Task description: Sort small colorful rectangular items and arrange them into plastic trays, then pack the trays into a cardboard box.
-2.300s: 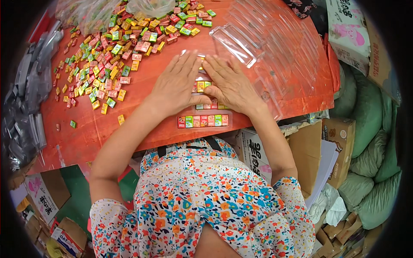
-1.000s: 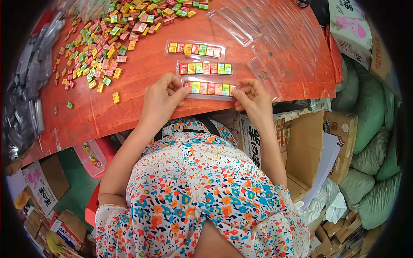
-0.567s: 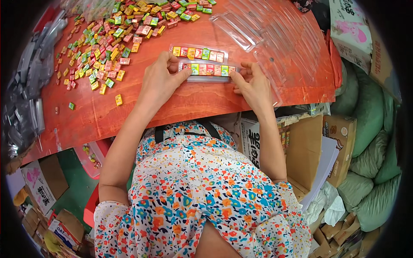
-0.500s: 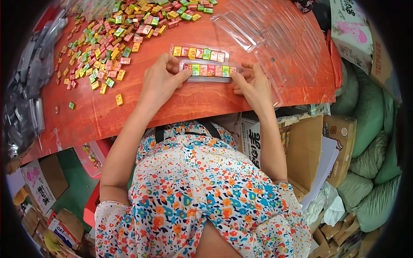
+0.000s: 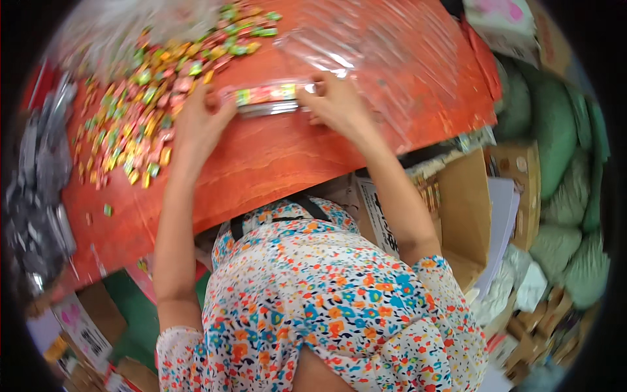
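Note:
Between my hands is a clear plastic blister case (image 5: 271, 108) with one row of small colourful boxes (image 5: 264, 94) showing in it, red, yellow and green. My left hand (image 5: 201, 127) grips its left end, thumb toward the row. At the right end my right hand (image 5: 339, 108) pinches it between thumb and fingers. The picture is smeared by motion, and the fingertips partly hide both ends. The case is held low over the red tabletop (image 5: 261, 153); whether it touches the wood I cannot tell.
Left of my hands spreads a heap of loose small boxes (image 5: 130, 124). Clear plastic bags (image 5: 130, 39) lie behind it. Several empty clear trays (image 5: 392, 59) cover the back right. Dark plastic packaging (image 5: 39, 183) lines the left edge. An open carton (image 5: 464, 209) stands below the table's right side.
Two rows of boxes showed in the opened case before; now one row shows, and the case looks folded together. My hands have shifted left in view. The view has moved and blurred.

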The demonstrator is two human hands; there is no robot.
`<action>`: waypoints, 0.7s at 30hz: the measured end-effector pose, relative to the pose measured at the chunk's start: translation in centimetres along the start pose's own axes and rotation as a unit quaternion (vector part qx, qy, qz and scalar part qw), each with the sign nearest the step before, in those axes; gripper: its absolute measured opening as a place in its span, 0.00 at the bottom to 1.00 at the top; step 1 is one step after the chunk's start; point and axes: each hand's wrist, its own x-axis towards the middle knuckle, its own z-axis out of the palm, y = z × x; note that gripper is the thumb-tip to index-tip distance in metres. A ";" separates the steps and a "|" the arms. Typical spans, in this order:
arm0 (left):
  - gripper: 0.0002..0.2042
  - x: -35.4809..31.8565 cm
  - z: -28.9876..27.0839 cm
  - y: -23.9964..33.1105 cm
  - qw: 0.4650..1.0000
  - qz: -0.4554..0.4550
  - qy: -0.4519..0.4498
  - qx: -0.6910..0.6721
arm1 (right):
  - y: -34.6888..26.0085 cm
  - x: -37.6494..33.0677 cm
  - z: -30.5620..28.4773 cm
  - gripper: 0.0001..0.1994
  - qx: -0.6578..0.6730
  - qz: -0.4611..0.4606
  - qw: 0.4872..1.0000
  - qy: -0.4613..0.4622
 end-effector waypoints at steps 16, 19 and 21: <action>0.16 -2.1 0.4 8.3 0.855 -0.214 -0.253 -0.399 | 3.7 -8.5 -4.8 0.26 0.241 -0.047 0.969 0.019; 0.18 -2.6 3.6 11.5 0.839 -0.205 -0.297 -0.407 | 6.2 -11.1 -6.4 0.25 0.352 -0.043 0.933 0.054; 0.21 -3.4 6.6 13.8 0.818 -0.165 -0.352 -0.423 | 8.0 -13.4 -8.7 0.22 0.435 -0.048 0.896 0.072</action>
